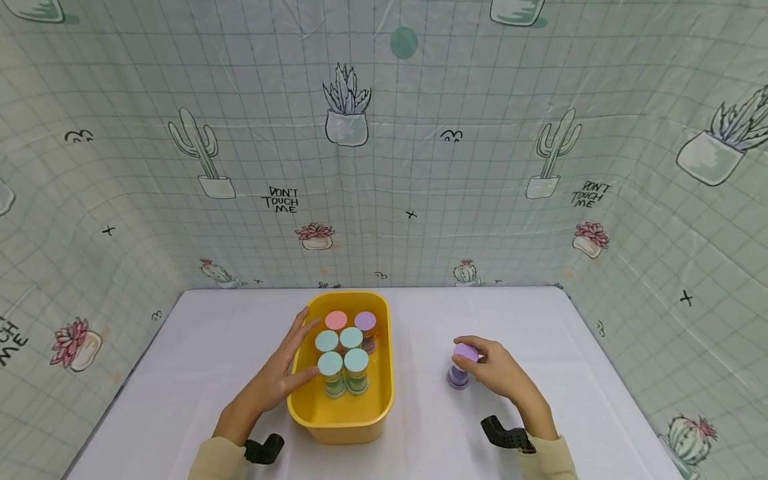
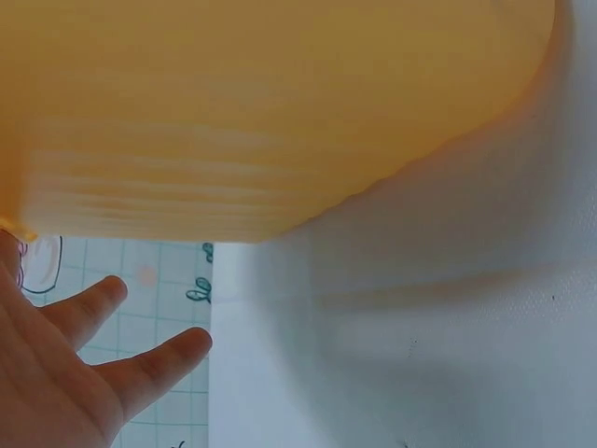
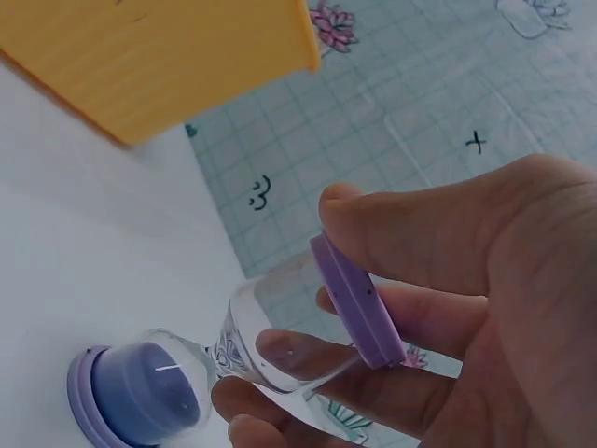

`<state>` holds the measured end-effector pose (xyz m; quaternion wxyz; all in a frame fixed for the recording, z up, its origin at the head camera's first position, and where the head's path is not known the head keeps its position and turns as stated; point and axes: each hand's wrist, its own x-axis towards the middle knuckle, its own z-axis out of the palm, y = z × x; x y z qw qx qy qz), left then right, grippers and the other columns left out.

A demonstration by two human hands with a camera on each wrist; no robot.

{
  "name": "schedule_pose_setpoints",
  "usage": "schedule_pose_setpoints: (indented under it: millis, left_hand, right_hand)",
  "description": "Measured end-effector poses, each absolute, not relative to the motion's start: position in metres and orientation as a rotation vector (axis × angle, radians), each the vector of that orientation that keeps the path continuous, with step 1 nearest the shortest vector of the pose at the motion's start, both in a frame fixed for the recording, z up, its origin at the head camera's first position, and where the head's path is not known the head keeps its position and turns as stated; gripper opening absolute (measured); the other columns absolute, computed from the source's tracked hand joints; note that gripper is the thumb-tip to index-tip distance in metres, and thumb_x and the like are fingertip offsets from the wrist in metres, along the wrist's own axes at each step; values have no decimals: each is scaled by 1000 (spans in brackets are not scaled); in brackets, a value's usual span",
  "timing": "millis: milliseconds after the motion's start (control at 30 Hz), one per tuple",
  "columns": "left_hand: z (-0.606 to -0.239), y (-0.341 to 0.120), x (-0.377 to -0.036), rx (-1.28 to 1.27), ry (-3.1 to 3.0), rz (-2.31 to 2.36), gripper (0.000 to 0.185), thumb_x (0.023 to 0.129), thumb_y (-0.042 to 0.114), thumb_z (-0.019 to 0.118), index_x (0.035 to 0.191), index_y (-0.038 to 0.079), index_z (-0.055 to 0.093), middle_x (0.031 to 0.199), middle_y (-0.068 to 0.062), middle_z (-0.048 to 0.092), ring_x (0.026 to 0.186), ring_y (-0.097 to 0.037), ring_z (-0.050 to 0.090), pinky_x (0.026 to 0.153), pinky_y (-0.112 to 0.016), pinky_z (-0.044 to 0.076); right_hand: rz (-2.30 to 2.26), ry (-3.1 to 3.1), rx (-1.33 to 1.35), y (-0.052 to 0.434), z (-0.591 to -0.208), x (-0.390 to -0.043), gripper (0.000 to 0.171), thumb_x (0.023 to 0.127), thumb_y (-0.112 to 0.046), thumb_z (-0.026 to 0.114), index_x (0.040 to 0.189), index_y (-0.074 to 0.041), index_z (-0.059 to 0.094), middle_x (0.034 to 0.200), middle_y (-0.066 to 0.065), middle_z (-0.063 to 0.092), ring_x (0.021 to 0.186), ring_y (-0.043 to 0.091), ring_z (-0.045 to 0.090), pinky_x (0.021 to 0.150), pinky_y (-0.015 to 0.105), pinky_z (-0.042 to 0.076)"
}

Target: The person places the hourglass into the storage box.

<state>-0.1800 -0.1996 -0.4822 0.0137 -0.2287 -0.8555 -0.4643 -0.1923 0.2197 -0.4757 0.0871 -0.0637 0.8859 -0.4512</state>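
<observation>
From overhead, wrist mounts sat closest; beyond them her left hand (image 1: 282,377) lay flat-fingered against the yellow tub (image 1: 342,417), holding nothing. Open tablecloth (image 1: 210,347) spread around. Left-wrist view: tub wall filled the frame, contents hidden. Right-wrist view: right hand (image 3: 485,327) pinched the purple-capped jar (image 3: 280,345), upright, base on the table.

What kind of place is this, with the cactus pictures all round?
Probably a small staged recording booth, not a home: a cactus-print cloth walls in a white table, which bears only a yellow tub of capped jars.
</observation>
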Motion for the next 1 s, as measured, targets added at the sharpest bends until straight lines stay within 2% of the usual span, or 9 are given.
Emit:
schedule_pose_setpoints:
  millis: [100,200,400,533,833,1000]
  left_hand:
    - [-483,-198,-180,-719,-2662,-1446,75,95,24,62,162,13,31,174,-14,2,156,-52,10,111,-84,14]
    - [-483,-197,-179,-719,-2660,-1454,75,95,24,62,162,14,31,174,-14,2,156,-52,9,111,-84,14]
    - [-483,-198,-179,-704,-2662,-1454,75,95,27,63,162,14,32,175,-13,1,156,-52,8,112,-84,14]
    - [-483,-199,-180,-705,-2654,-1469,75,95,26,63,162,14,32,175,-11,1,157,-50,7,113,-83,13]
    - [-485,-201,-180,-734,-2630,-1493,74,95,23,63,161,10,31,175,-14,1,157,-52,8,112,-83,15]
    - [-484,-200,-180,-728,-2636,-1481,74,95,24,63,161,10,32,175,-13,1,157,-51,8,112,-83,15]
  right_hand:
    - [-1397,2572,-122,220,-476,-192,50,95,-28,73,138,-4,64,123,15,70,75,21,62,65,33,50]
    - [-1397,2569,-95,219,-474,-192,49,95,-28,74,136,-4,65,123,15,70,70,21,60,64,33,49]
    - [-1364,2604,-140,216,-470,-193,46,94,-23,73,132,2,66,130,27,66,80,21,68,64,33,56]
    - [-1365,2597,-136,214,-470,-193,45,94,-21,73,131,4,65,128,29,67,80,24,74,63,33,57]
    - [-1373,2544,-112,214,-469,-192,46,95,-23,73,132,2,64,127,27,67,83,27,76,64,34,54]
    - [-1303,2594,-181,214,-468,-195,43,93,-25,73,126,2,67,111,18,72,79,21,74,65,32,54]
